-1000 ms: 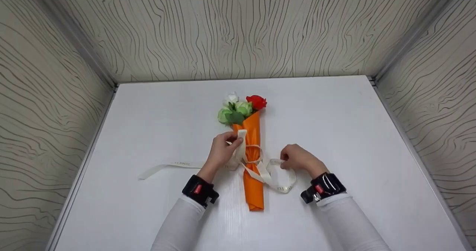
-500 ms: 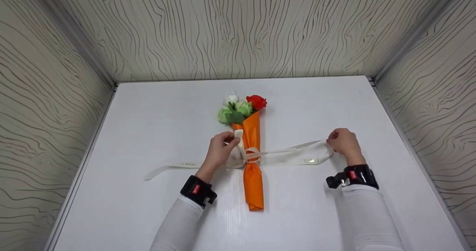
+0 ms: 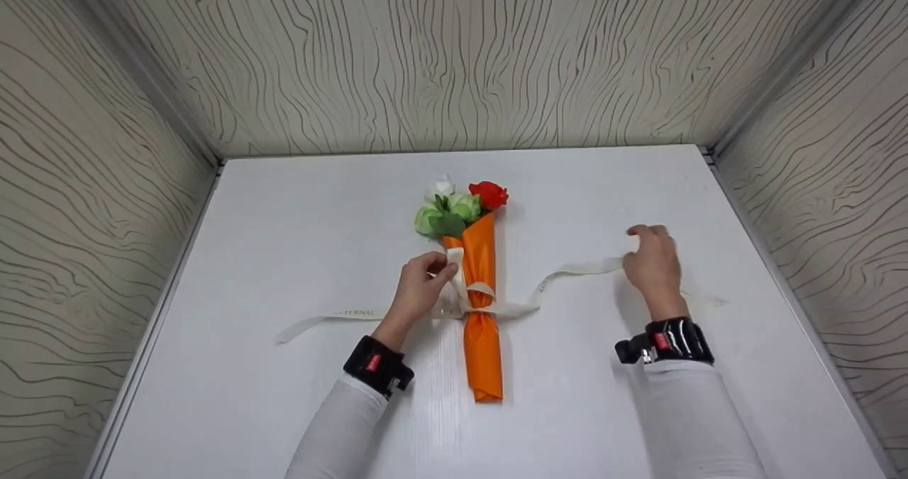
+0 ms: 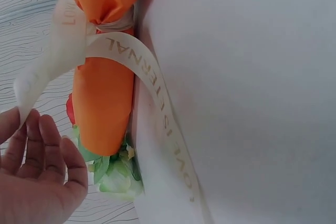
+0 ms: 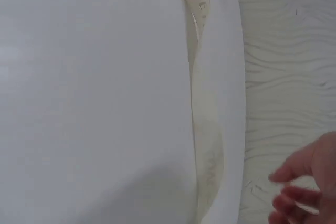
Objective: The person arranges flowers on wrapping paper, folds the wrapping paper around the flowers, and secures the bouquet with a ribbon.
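Observation:
A bouquet wrapped in orange paper [image 3: 484,358] lies upright in the head view, its blooms toward the back. Cream ribbon [image 3: 582,268] with printed lettering is tied round its narrow waist. My left hand [image 3: 417,287] pinches a folded loop of that ribbon between thumb and index finger, just left of the wrap. One ribbon tail [image 4: 168,124] runs leftward along the table. Out to the right, my right hand [image 3: 652,273] hovers above the other tail [image 5: 206,129]. Its fingers are loosely bent with nothing between them, apart from the ribbon in the right wrist view.
A red rose [image 3: 489,194], a white bloom [image 3: 443,185] and green blooms [image 3: 464,208] stick out of the wrap. The white table [image 3: 284,408] ends at patterned wall panels [image 3: 454,60] at the back and both sides.
My right hand pulled the ribbon tail out to the right, then let it go and rose slightly. That tail now lies loosely on the table. My left hand stays nearly still with its loop.

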Demonstrator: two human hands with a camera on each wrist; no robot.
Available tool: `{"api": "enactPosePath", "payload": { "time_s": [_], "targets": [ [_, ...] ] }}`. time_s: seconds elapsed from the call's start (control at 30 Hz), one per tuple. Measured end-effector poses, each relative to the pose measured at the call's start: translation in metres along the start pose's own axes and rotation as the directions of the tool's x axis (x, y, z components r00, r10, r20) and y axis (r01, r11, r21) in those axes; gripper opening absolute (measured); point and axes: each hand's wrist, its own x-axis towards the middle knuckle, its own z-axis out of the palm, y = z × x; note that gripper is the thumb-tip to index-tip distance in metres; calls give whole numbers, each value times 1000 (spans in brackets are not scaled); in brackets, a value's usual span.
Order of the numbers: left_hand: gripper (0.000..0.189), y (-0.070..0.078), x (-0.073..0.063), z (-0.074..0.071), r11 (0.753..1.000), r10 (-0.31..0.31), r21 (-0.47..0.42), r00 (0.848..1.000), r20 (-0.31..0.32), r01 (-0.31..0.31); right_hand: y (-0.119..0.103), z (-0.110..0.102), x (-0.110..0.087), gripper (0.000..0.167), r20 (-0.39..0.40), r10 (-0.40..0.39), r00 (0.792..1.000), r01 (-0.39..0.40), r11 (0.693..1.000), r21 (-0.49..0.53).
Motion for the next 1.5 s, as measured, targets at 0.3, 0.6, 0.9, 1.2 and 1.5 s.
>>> {"api": "enactPosePath", "payload": {
  "time_s": [0.3,0.6,0.9,1.2,1.5],
  "targets": [
    [15,3,-1,1,1000,23,-15,1000,8,-23,-87,60,-42,27,381,-505,775,406,859,312],
    [14,2,-1,3,999,31,-19,1000,2,-30,-114,91,-66,17,255,-707,659,691,704,165],
    [16,2,-3,4,999,37,-4,999,4,-37,-115,93,-66,13,266,-646,716,628,762,157],
    [16,2,-5,3,1000,29,0,1000,-1,-29,-125,98,-60,8,328,-493,806,369,851,374],
    [15,2,-5,4,999,50,-5,999,-7,-50,-135,103,-58,26,230,-472,851,394,864,314]
  ]
}}
